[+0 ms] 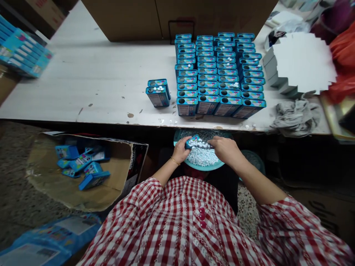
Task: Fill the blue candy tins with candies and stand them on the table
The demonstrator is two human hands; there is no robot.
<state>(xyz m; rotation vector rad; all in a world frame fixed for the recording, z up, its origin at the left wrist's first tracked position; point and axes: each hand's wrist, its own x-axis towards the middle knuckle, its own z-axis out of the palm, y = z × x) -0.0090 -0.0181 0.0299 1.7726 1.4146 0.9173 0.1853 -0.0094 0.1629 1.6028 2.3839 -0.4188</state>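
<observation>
My left hand [181, 150] grips a small blue candy box [192, 141], tilted over a turquoise basin [206, 168] on my lap. White candies [203, 158] fill the basin. My right hand [225, 149] is closed at the basin's right side, its fingers pinched round something mostly hidden. A heap of candies lies between that hand and the box's mouth; what carries it cannot be made out. Beyond the basin, two filled blue boxes [158, 96] stand upright on the white table [111, 81], left of several packed rows of similar boxes [220, 74].
A carton [116, 192] at my left holds several loose blue boxes [83, 160]. Stacked white card [303, 62] and a grey rag [298, 116] lie at the table's right. A large cardboard box [133, 18] stands at the back. Blue packs [23, 53] sit far left.
</observation>
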